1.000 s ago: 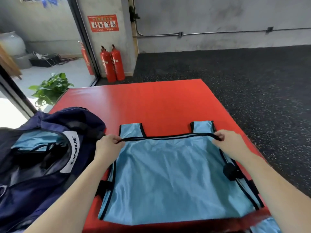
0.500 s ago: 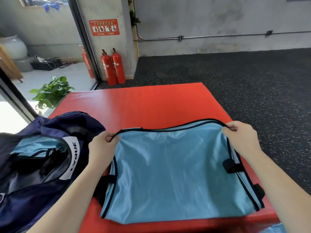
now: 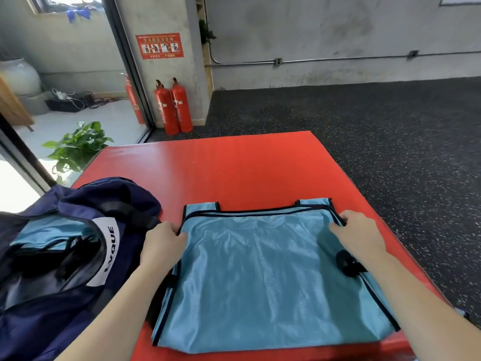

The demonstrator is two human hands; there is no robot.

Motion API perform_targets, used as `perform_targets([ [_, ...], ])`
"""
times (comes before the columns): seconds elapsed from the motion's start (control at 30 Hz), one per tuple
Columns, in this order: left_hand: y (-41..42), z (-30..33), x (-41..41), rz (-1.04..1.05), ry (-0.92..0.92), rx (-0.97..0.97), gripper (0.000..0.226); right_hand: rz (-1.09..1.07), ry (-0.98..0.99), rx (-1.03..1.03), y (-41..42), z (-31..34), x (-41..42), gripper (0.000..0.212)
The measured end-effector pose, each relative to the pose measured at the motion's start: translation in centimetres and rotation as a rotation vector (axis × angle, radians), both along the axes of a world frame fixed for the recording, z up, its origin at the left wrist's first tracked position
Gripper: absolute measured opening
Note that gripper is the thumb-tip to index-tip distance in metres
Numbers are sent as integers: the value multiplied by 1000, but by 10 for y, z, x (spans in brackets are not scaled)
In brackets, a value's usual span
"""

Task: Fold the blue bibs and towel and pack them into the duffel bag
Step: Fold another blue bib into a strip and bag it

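Observation:
A light blue bib [image 3: 263, 277] with black trim lies folded on the red mat [image 3: 234, 168], its two shoulder straps peeking out at the far edge. My left hand [image 3: 162, 244] pinches the folded layer's far left corner. My right hand [image 3: 358, 234] pinches the far right corner. Left of the bib sits the open navy duffel bag [image 3: 65, 259] with a white label; light blue fabric [image 3: 49, 235] lies inside it.
Dark speckled rubber floor surrounds the mat on the right and beyond. Two red fire extinguishers [image 3: 173, 108] stand against a pillar at the back. A potted green plant [image 3: 78, 147] grows past the mat's far left corner by a glass door.
Both hands carried the bib's edge away from me and laid it down over the shoulder straps. The fabric, lifted half a second ago, now lies flat on the mat.

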State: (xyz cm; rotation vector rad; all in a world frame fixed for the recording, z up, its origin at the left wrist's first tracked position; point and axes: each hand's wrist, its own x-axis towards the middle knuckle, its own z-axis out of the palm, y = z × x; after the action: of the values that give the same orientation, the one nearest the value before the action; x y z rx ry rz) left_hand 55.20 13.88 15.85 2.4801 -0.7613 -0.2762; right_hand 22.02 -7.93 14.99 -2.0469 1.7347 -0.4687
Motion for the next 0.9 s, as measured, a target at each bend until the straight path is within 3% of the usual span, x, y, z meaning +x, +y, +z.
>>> perform_targets([
  [0.23, -8, 18, -4, 43, -32, -274, 18, -59, -257, -152, -10, 16, 4, 30],
  [0.33, -16, 18, -2, 66, 19, -358, 16, -36, -280, -163, -15, 20, 10, 32],
  [0.4, -18, 11, 2, 48, 85, -322, 18, 0, -228, -64, -17, 14, 12, 26],
  [0.5, -19, 3, 6, 21, 148, -209, 36, 33, -102, 57, -16, 2, 12, 50],
  [0.63, -16, 0, 6, -30, 151, -166, 37, 42, -108, 30, -17, 0, 8, 39],
  [0.77, -3, -2, 8, -106, 36, -51, 41, 39, -108, -2, -15, 4, 1, 35],
  [0.9, 7, 5, -10, -164, -257, -78, 37, 180, -77, -236, 23, 15, 16, 31],
])
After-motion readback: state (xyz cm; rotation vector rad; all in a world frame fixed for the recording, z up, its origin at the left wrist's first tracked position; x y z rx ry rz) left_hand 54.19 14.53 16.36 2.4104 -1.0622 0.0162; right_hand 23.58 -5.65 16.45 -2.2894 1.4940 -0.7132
